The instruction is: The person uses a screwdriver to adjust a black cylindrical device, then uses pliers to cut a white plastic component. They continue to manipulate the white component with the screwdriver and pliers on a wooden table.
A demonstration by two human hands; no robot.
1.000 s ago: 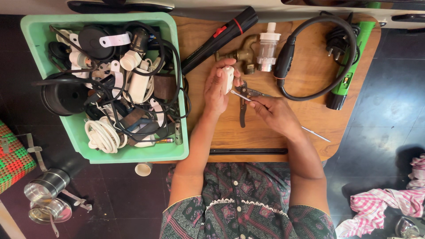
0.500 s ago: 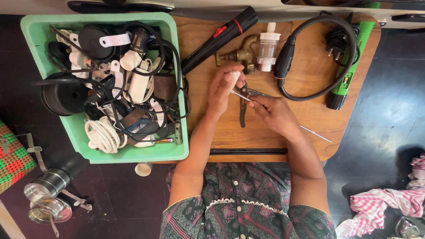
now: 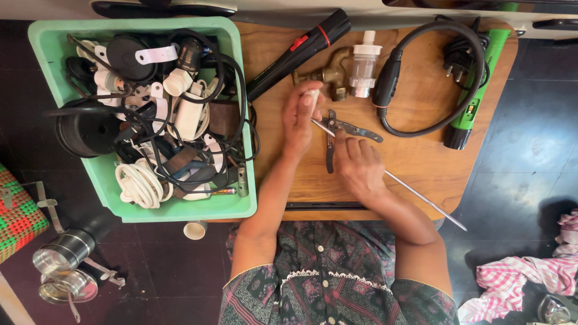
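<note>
My left hand [image 3: 299,117] pinches a small white plastic piece [image 3: 312,95] above the wooden table [image 3: 421,156]. In my right hand [image 3: 358,165] is a long thin metal rod [image 3: 421,200]; its tip reaches my left fingers just under the white piece, and its far end sticks out past the table's front right edge. A pair of dark pliers [image 3: 361,130] lies open on the table beneath both hands, partly hidden by them.
A green bin [image 3: 229,207] full of cables and fittings fills the table's left. At the back lie a black torch [image 3: 301,45], a brass tap [image 3: 328,73], a clear filter [image 3: 364,66], a black corded plug [image 3: 433,78] and a green tool [image 3: 475,90]. Steel cups [image 3: 60,253] and a checked cloth [image 3: 518,280] are on the floor.
My left hand has lifted the white piece slightly toward the tap. The rod's tip has come in against my left fingers. The pliers have not moved.
</note>
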